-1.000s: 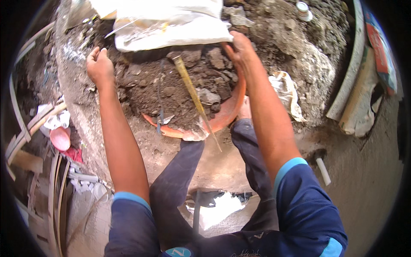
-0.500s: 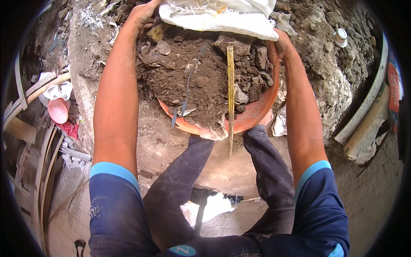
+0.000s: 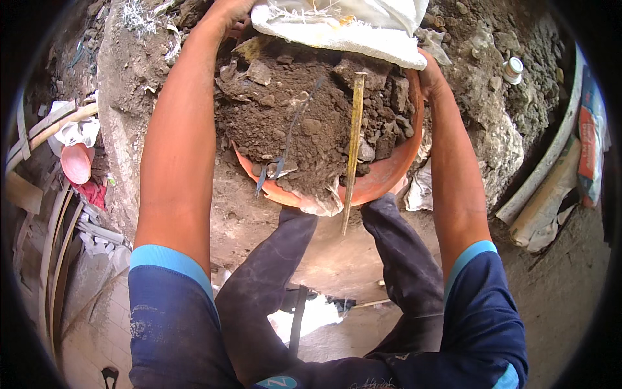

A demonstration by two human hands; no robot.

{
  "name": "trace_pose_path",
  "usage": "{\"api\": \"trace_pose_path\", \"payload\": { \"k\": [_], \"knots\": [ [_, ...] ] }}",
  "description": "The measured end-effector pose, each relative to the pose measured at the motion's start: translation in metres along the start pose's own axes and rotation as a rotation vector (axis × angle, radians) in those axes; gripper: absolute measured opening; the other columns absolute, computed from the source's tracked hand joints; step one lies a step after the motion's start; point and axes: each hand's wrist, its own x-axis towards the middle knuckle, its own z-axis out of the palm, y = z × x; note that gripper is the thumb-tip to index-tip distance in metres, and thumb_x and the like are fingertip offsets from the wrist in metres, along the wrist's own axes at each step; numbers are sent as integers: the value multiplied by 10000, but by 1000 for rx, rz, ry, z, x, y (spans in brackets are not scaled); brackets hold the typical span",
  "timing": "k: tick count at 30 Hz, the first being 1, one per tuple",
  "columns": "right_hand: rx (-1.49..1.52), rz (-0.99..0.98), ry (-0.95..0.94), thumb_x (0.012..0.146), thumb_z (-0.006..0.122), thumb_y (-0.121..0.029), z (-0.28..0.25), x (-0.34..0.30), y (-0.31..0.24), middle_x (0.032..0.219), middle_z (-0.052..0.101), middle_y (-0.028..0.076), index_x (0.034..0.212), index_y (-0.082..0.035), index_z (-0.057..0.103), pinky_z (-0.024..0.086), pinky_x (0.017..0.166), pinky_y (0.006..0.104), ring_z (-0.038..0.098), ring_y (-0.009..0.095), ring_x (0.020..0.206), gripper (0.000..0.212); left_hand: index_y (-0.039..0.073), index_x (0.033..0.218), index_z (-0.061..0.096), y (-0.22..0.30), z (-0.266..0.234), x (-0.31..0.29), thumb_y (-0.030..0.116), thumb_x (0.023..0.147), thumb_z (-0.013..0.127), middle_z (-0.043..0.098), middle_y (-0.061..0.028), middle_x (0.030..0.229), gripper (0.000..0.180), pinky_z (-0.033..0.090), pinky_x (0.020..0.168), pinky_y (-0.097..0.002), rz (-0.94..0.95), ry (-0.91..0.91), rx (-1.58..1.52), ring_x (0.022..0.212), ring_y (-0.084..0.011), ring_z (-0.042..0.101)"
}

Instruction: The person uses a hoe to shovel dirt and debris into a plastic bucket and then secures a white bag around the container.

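A round orange basin full of dark soil and stones sits between my arms. Over its far side lies the mouth of a white woven sack, with frayed threads. My left hand is closed at the sack's left edge, its fingertips partly hidden. At the right end of the sack's hem, my right hand is closed against the basin's rim; the sack's corner covers some of its fingers. A narrow yellowish strip lies across the soil and sticks out past the near rim. A dark ribbon-like strip rests left of it.
Rubble and a pale rock slab surround the basin. A small white cup-like object lies at right, beside a curved board and paper bags. Wooden strips and a pink bowl-shaped object are at left.
The view has shifted slightly. The yellowish strip leans a little more, its lower end further left. Both hands keep their places at the sack and basin.
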Motion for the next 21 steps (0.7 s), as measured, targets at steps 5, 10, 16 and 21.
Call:
{"api": "trace_pose_path", "payload": {
  "k": [5, 10, 16, 21],
  "knots": [
    [-34, -33, 26, 866, 618, -292, 6, -9, -3, 1029, 629, 36, 1132, -30, 624, 437, 800, 262, 560, 116, 927, 373, 7, 939, 691, 0, 4, 3, 414, 798, 582, 661, -135, 834, 445, 499, 602, -350, 93, -72, 79, 701, -224, 619],
    [-19, -34, -36, 864, 624, -290, 8, -6, -3, 1073, 621, 46, 1152, -28, 615, 427, 843, 275, 549, 125, 977, 389, -5, 949, 664, -35, 6, 23, 206, 829, 540, 649, -117, 837, 272, 520, 568, -344, -8, 8, -149, 672, -212, 625],
    [109, -8, 35, 886, 584, -225, -5, 2, 4, 934, 628, 37, 1046, -7, 631, 452, 718, 273, 565, 111, 812, 274, 47, 849, 658, -62, 12, 24, 165, 823, 569, 613, -47, 734, 151, 443, 473, -295, -124, -131, -272, 588, -128, 559],
    [44, 48, 49, 890, 569, -131, -19, 6, 19, 762, 609, 10, 909, -8, 662, 430, 540, 254, 538, 93, 601, 156, 46, 831, 667, -79, 2, 31, 211, 830, 556, 588, -36, 702, 199, 414, 466, -302, -99, -174, -14, 579, -128, 532]
  ]
}}
